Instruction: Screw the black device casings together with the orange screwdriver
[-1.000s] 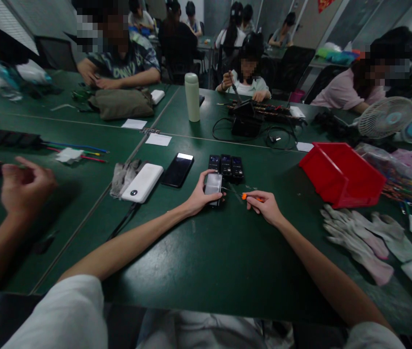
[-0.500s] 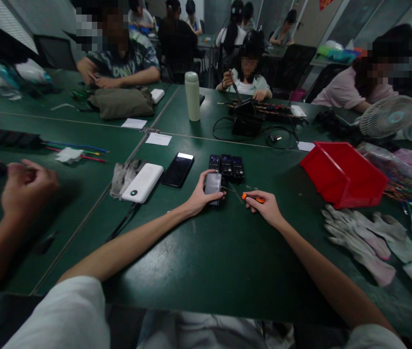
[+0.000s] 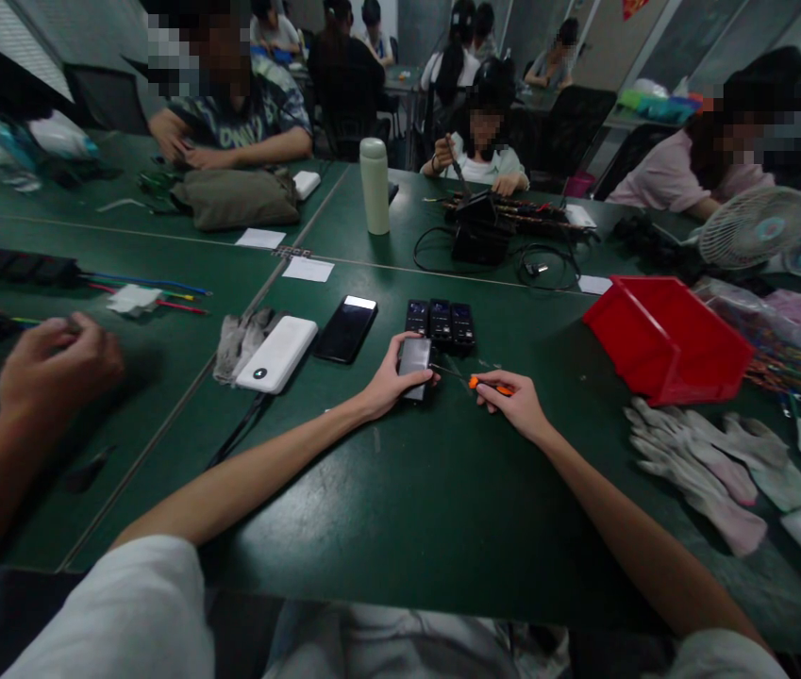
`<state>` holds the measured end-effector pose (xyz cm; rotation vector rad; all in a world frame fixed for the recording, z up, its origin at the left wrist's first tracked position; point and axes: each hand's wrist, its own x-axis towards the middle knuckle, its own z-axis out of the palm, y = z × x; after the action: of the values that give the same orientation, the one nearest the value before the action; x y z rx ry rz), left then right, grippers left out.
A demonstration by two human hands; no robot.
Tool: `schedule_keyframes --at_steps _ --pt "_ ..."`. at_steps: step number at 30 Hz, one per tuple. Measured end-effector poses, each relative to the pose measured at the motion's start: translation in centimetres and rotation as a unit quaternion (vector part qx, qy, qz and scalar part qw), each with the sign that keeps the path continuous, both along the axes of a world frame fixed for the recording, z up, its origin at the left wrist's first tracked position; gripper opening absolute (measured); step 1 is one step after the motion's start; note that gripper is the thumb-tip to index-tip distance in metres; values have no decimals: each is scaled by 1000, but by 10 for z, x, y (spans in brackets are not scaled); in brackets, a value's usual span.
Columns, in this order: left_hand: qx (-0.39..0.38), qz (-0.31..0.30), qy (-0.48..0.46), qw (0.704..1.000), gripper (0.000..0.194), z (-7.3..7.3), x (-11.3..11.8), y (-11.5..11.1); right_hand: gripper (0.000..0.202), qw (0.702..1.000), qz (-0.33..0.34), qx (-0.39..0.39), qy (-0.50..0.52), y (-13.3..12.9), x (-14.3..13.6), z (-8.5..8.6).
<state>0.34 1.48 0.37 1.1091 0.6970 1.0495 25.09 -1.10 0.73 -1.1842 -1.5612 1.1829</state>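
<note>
My left hand (image 3: 392,379) is closed around a small dark box-shaped device with a grey face (image 3: 414,358), tilted just above the green table. In my right hand (image 3: 513,401) is a screwdriver with an orange and black handle (image 3: 492,386). Its thin shaft points left to the device's right side; whether the tip touches is too small to tell. Right behind the left hand, several black modules (image 3: 441,322) stand side by side in a row. A black smartphone (image 3: 347,329) lies left of them, beside a white power bank (image 3: 277,355) with a dark cable.
A red bin (image 3: 669,339) and grey work gloves (image 3: 697,462) lie on the right. A pale green bottle (image 3: 375,187) stands farther back, near a black stand with cables (image 3: 481,240). At the left, a co-worker's hand (image 3: 60,363) works near coloured wires (image 3: 152,288).
My two hands stay nearly in place, with the device and screwdriver hardly shifted. The co-worker's hand at the left has moved slightly.
</note>
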Motion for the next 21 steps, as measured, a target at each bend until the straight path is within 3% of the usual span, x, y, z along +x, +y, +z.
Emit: schedule_keyframes --at_steps 21 --pt "43 -3 53 998 71 -2 2 -1 30 996 31 14 -85 -3 -5 1"
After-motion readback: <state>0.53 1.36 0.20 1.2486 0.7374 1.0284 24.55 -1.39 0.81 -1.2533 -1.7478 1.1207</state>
